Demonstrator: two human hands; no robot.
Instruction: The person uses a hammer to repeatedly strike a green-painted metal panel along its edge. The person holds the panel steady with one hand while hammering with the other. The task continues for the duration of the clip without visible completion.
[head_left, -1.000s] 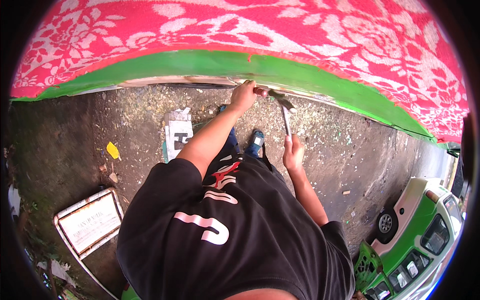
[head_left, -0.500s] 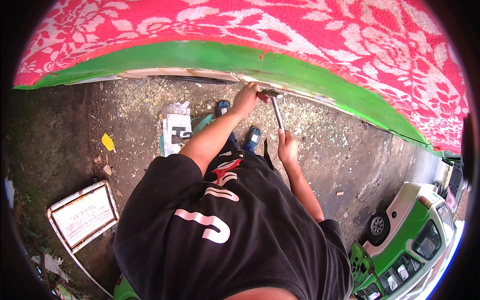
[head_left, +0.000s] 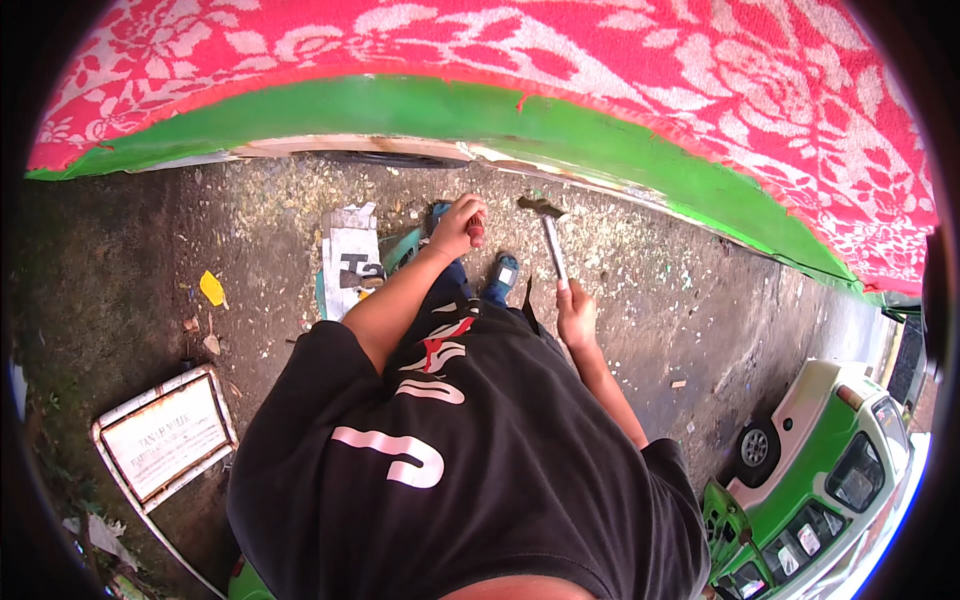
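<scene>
My right hand [head_left: 576, 314] is closed round the lower end of a hammer [head_left: 554, 248], its head upward and apart from the panel. My left hand [head_left: 453, 232] is wrapped round a tool with a red handle [head_left: 476, 233]; the rest of that tool is hidden, so its kind does not show. Both hands are a little short of the green vehicle body panel [head_left: 440, 110], whose pale lower edge [head_left: 530, 160] looks worn and rusty. A pink and white floral cloth [head_left: 500, 40] lies over the panel's upper part.
Pale flakes litter the dirt ground round my feet. A white printed sack [head_left: 350, 255] lies left of them, near a yellow scrap [head_left: 212, 288]. A rusty framed sign [head_left: 165, 435] stands lower left; a green and white van [head_left: 810, 490] is parked lower right.
My left hand has drawn back from the panel's lower edge, toward me and left, with the red-handled tool. The hammer head has dropped slightly nearer to me, away from the left hand.
</scene>
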